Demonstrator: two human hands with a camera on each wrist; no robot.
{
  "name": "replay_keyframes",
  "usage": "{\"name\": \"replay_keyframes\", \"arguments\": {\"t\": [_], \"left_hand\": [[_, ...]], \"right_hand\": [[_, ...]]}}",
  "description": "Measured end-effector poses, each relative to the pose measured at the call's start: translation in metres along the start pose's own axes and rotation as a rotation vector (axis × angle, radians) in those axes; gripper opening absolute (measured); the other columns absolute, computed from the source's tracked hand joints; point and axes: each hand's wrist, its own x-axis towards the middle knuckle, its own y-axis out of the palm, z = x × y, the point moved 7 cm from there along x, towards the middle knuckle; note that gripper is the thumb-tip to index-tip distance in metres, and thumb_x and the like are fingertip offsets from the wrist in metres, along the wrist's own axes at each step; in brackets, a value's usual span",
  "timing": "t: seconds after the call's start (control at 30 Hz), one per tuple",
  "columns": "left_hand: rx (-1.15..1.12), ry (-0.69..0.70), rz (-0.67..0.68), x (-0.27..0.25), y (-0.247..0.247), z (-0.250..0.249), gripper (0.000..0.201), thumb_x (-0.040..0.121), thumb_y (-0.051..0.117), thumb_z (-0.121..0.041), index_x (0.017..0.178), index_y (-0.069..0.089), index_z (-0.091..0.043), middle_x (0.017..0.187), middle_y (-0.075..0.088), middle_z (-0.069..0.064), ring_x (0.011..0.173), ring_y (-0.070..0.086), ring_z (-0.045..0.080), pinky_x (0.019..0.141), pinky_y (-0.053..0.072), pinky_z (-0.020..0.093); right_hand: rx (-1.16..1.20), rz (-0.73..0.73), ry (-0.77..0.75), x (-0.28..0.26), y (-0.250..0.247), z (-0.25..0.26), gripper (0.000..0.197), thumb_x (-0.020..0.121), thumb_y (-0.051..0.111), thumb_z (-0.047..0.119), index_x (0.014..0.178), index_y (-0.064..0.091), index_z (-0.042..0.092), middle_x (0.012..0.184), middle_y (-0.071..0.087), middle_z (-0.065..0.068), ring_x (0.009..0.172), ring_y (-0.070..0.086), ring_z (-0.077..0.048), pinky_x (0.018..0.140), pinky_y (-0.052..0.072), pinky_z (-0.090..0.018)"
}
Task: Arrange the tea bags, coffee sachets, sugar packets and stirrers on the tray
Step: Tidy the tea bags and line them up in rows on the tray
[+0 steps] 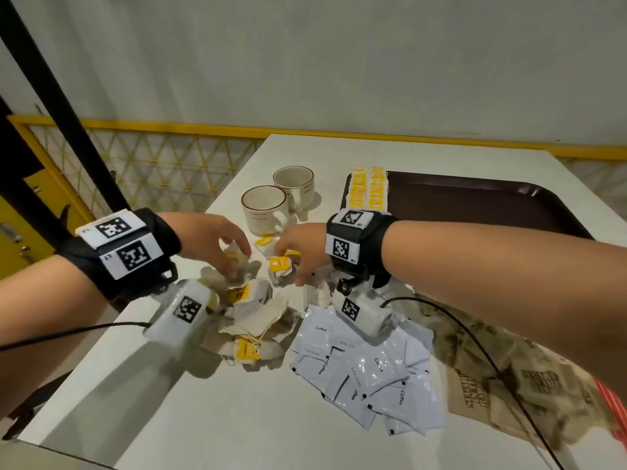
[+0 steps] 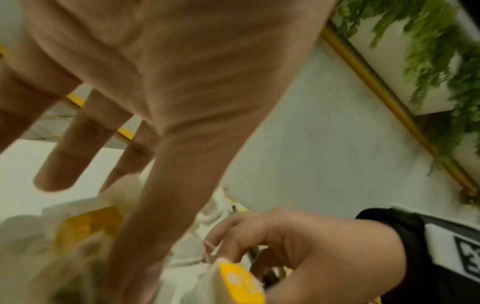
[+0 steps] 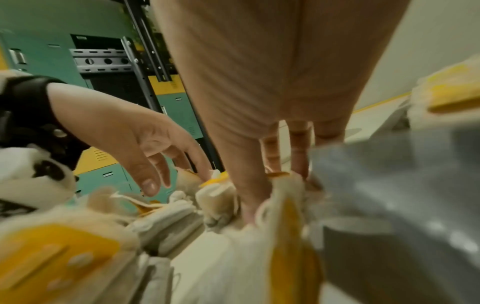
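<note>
Head view, table: I see a white table [image 1: 169,401] with a loose heap of tea bags [image 1: 252,317] near its left edge and mid-depth.
Head view, left hand: my left hand [image 1: 210,242] reaches down into the heap, fingers bent, pinching one crumpled bag.
Head view, right hand: my right hand [image 1: 298,247] pinches a yellow-tagged tea bag [image 1: 280,268] just beside the heap.
Head view, other stock: coffee sachets [image 1: 366,371] lie toward the near edge; brown sugar packets [image 1: 509,378] at the right edge.
Head view, tray: a dark tray [image 1: 492,205] sits at the far right corner, a row of tea bags along its left rim; two cups [image 1: 271,205] stand left of it.
Left wrist view: the left hand's fingers [image 2: 64,160] are spread, pointing down at blurred bags; I cannot tell the grip here.
Right wrist view: the right hand's fingers [image 3: 249,185] press into a bag.
</note>
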Motion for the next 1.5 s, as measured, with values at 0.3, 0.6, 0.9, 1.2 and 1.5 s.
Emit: {"name": "replay_keyframes", "arguments": {"t": [0.3,0.6,0.9,1.2,1.5], "left_hand": [[-0.255,0.066,-0.060,0.014,0.002,0.002,0.011,0.080,0.073,-0.009,0.089,0.070,-0.015,0.099,0.065,0.015,0.083,0.068,0.028,0.070,0.059,0.030],[-0.396,0.100,-0.098,0.004,-0.019,-0.007,0.010,0.080,0.074,-0.010,0.082,0.071,-0.019,0.097,0.070,0.015,0.078,0.069,0.022,0.060,0.054,0.017],[-0.390,0.113,-0.188,-0.008,-0.033,-0.007,0.007,0.080,0.074,-0.015,0.083,0.071,-0.021,0.095,0.062,0.021,0.075,0.065,0.018,0.062,0.054,0.018],[-0.750,0.248,-0.387,-0.043,-0.066,-0.031,0.010,0.076,0.074,-0.019,0.086,0.072,-0.017,0.099,0.067,0.021,0.077,0.065,0.016,0.064,0.054,0.012],[-1.360,0.533,-0.340,-0.040,-0.039,-0.131,0.011,0.078,0.064,0.000,0.083,0.060,-0.009,0.060,0.061,-0.005,0.051,0.059,0.006,0.051,0.051,0.016]], "right_hand": [[0.277,-0.099,-0.051,-0.026,-0.037,-0.011,0.023,0.079,0.075,0.013,0.098,0.064,0.019,0.096,0.061,0.004,0.080,0.060,-0.013,0.067,0.050,-0.019],[-0.258,0.148,-0.244,-0.039,0.015,0.019,0.093,0.075,0.080,0.016,0.149,0.026,0.031,0.118,0.037,0.002,0.093,0.039,-0.011,0.051,0.034,-0.014],[-0.139,-0.032,-0.198,-0.035,0.005,0.018,0.029,0.078,0.074,0.019,0.107,0.068,0.014,0.102,0.065,-0.001,0.091,0.059,-0.019,0.070,0.043,-0.023],[0.362,-0.256,-0.113,-0.096,-0.048,-0.011,0.014,0.079,0.075,0.018,0.092,0.068,0.018,0.079,0.059,0.017,0.063,0.051,0.012,0.062,0.039,-0.004],[1.374,-0.579,-0.034,-0.169,-0.021,-0.057,0.009,0.087,0.061,0.001,0.086,0.055,0.008,0.087,0.060,-0.014,0.078,0.062,-0.020,0.077,0.053,-0.035]]}}
